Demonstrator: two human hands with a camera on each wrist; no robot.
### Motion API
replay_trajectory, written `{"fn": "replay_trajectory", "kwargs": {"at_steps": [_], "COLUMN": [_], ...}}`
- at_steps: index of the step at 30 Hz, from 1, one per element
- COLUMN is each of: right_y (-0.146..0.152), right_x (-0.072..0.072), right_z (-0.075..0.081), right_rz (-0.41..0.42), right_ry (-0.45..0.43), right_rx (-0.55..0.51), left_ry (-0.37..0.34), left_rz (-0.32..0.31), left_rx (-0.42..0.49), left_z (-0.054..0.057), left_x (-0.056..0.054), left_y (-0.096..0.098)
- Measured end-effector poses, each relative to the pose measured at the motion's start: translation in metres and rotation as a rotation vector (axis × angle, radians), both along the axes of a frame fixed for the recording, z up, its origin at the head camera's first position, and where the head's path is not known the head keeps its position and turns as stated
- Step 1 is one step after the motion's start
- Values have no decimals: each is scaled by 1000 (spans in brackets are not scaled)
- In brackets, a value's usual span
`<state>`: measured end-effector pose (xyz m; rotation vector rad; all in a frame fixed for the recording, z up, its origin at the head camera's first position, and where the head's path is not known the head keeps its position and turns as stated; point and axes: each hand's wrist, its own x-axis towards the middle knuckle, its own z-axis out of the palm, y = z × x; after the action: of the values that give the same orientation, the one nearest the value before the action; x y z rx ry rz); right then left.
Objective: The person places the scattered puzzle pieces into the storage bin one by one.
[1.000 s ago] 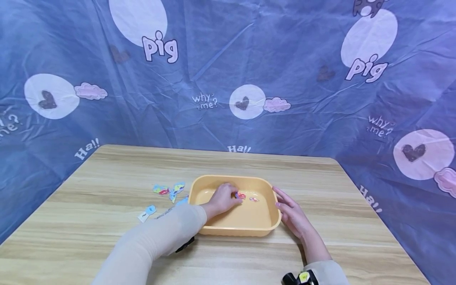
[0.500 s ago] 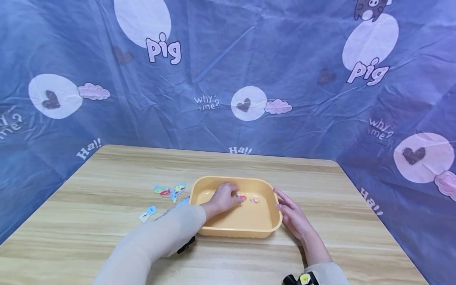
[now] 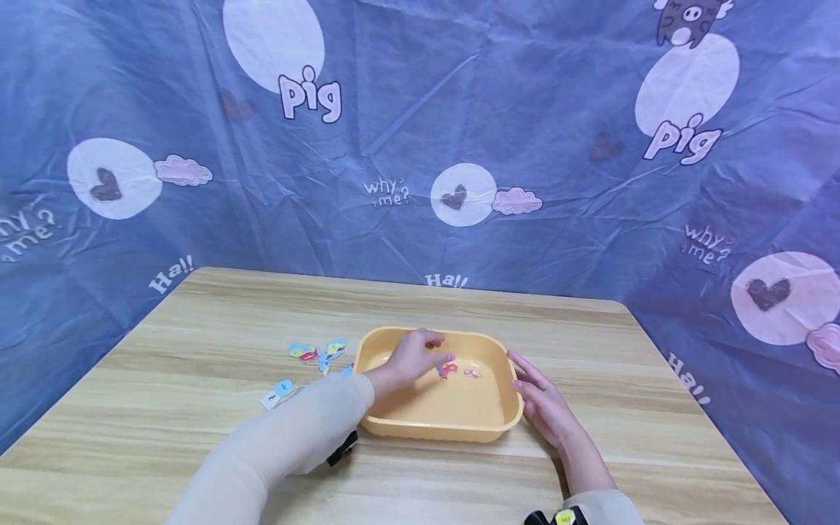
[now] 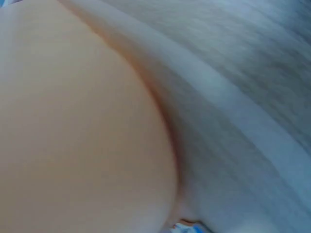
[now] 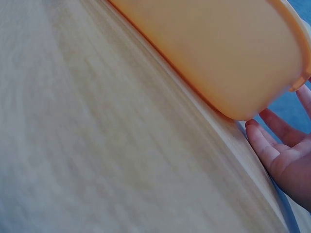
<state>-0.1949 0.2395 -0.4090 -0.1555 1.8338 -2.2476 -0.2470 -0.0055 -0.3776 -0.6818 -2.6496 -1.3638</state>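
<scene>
- Lying where, that red-and-blue cutout (image 3: 448,372)?
- Flat on the floor of the yellow-orange tub (image 3: 459,406), just beside the left hand (image 3: 408,357); can't tell if the thumb touches it. Pinkish cutout (image 3: 472,374) nearby.
- Left hand gripping anything?
- Nothing visible. Thumb and fingers apart, moderate gap. Left wrist view's too blurred to help.
- Right hand (image 3: 548,410)?
- Fingers spread, nearly straight, against the tub's right end. Probably steadying it so it can't slide while the other hand's inside.
- Why a tub?
- Raised walls likely keep small pieces from scattering.
- Materials?
- Tub: smooth, plastic-looking, rounded rectangle. Cutouts: thin, printed, irregular edges, maybe card.
- Outside it?
- More blue-and-yellow cutouts (image 3: 332,353) left of the tub, plus a white-and-blue piece (image 3: 275,394) near the cream sleeve (image 3: 289,426). Wood-grain counter (image 3: 203,321), streaky. Behind: creased blue cloth (image 3: 394,109), "pig" lettering.
</scene>
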Motion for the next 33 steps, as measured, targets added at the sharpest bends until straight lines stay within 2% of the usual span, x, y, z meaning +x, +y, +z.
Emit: {"fn": "replay_trajectory", "kwargs": {"at_steps": [11,17,25,33], "right_y": [1,0,0,0], "right_x": [0,-1,0,0], "right_z": [-1,-2,1,1], "right_rz": [0,8,-1,0], "right_ry": [6,12,-4,-7], "right_rx": [-16,-17,-18,-35], "left_ry": [-50,-52,20,83], "left_rz": [13,21,31,55], "left_rx": [152,155,150,94], "left_z": [32,42,49,43], "left_x": [5,9,16,28], "left_y": [-11,-30,-61,-93]}}
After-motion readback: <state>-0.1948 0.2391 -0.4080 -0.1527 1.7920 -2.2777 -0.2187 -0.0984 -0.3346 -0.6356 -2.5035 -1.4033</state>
